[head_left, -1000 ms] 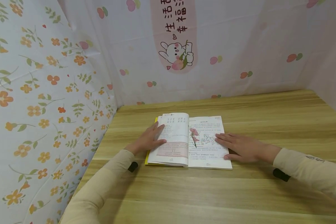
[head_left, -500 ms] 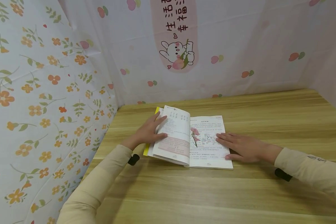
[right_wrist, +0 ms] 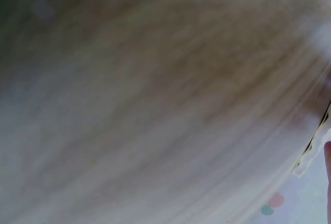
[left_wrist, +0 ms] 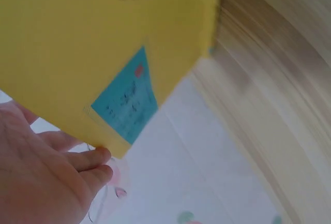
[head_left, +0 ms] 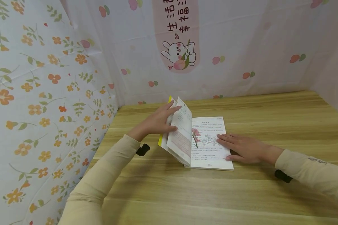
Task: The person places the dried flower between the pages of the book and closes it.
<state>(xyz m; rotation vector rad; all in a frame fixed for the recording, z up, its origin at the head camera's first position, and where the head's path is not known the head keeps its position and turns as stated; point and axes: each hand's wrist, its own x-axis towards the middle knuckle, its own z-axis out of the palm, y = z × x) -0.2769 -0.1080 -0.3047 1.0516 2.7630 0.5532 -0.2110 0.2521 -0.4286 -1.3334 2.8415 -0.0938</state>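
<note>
An open paperback book [head_left: 209, 156] lies on the wooden table, its left half raised and tilted up toward the spine. My left hand [head_left: 156, 123] grips the outer edge of that raised half, with the index finger and thumb showing on the page side. In the left wrist view, the yellow cover [left_wrist: 57, 53] with a blue label [left_wrist: 129, 100] faces the left hand [left_wrist: 46, 167]. My right hand [head_left: 243, 148] rests flat on the outer edge of the right page, beside a pink flower picture [head_left: 195, 136]. The right wrist view catches only a finger [right_wrist: 328, 157] and the book's edge [right_wrist: 313, 151].
The wooden table [head_left: 208, 193] extends around the book. A flowered cloth [head_left: 45, 109] hangs at the left, and a white cloth [head_left: 231, 40] with a rabbit print [head_left: 177, 53] hangs behind. Black straps [head_left: 143, 150] show under both wrists.
My left hand has lifted the book's left half from nearly flat to steeply tilted, moving up and to the right. The right hand has stayed on the right page.
</note>
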